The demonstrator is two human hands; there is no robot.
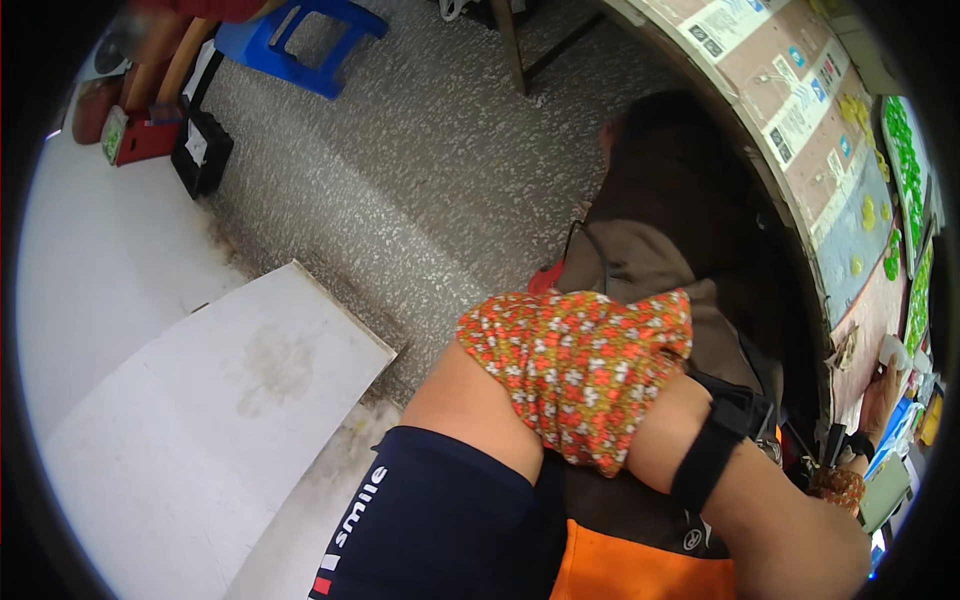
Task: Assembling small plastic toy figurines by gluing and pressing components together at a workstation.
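Observation:
My left arm crosses the lower middle, bent, with a floral cover over its elbow and a black strap round its wrist. Past the strap my left hand [800, 535] shows only its back; its fingers are hidden. Far right, my right hand [880, 400] reaches over the table's edge, a black band [860, 443] on its wrist. Its fingers are closed about a small white object [892, 350], too small to name. Nearby on the table [835, 185] lie bright green pieces [905, 150] in a tray and loose yellow pieces [868, 212].
The curved table edge runs down the right side. A dark apron with an orange panel [640, 565] covers my lap. A white board [250, 390] leans at lower left. Farther off stand a blue plastic stool [300, 45] and a black box [203, 152] on the speckled floor.

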